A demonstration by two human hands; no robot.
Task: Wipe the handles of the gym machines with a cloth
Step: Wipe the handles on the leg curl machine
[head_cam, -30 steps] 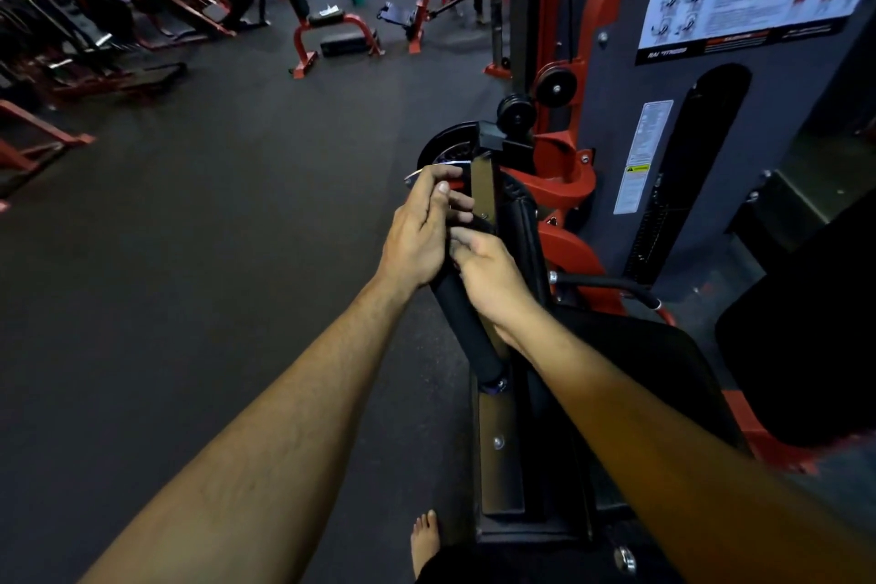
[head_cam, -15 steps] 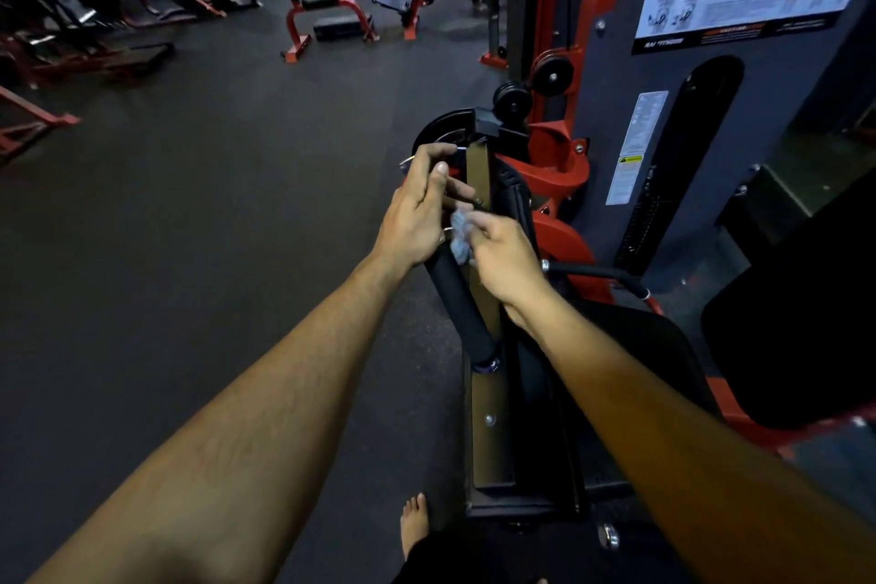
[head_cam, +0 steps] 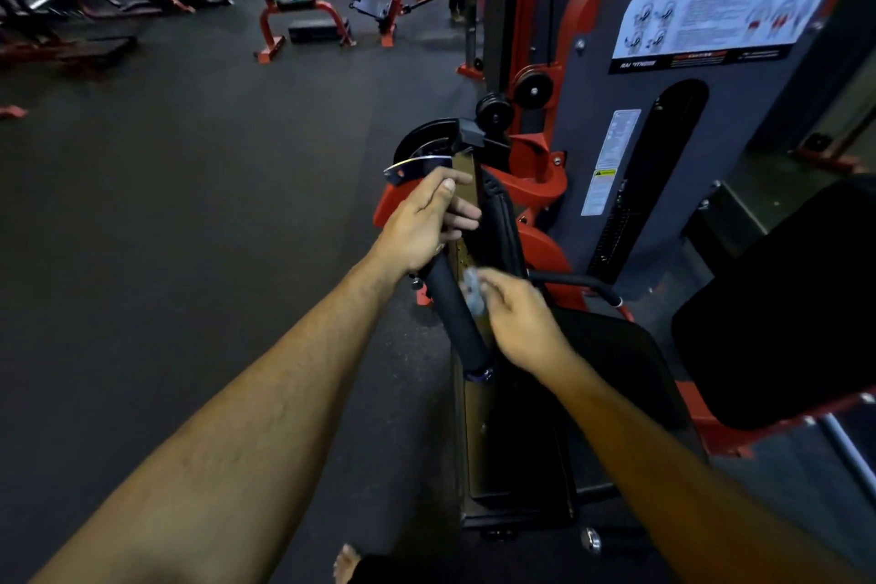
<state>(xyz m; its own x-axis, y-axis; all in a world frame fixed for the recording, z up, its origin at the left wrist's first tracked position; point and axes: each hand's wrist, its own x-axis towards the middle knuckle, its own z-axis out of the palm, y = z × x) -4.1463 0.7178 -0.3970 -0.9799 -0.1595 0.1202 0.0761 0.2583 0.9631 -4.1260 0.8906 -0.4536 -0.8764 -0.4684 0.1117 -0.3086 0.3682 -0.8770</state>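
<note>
Your black padded handle (head_cam: 454, 313) runs on a slant, its long axis going from the upper left, where it disappears under your left hand (head_cam: 423, 228), down and to the right to its capped free end, which points toward you, near the machine's dark seat pad (head_cam: 611, 375). Your left hand grips the upper end of that handle, fingers curled round it and the thumb laid along the top. The pale cloth (head_cam: 471, 292) is bunched small and lies against the right side of the handle about midway down its length. Your right hand (head_cam: 516, 322) pinches it between thumb and fingertips, pressed together round the wad; the hand is blurred, so exactly how each finger sits cannot be told. Behind stands the grey and red leg curl machine (head_cam: 663, 147) on the dark floor (head_cam: 189, 204).
</note>
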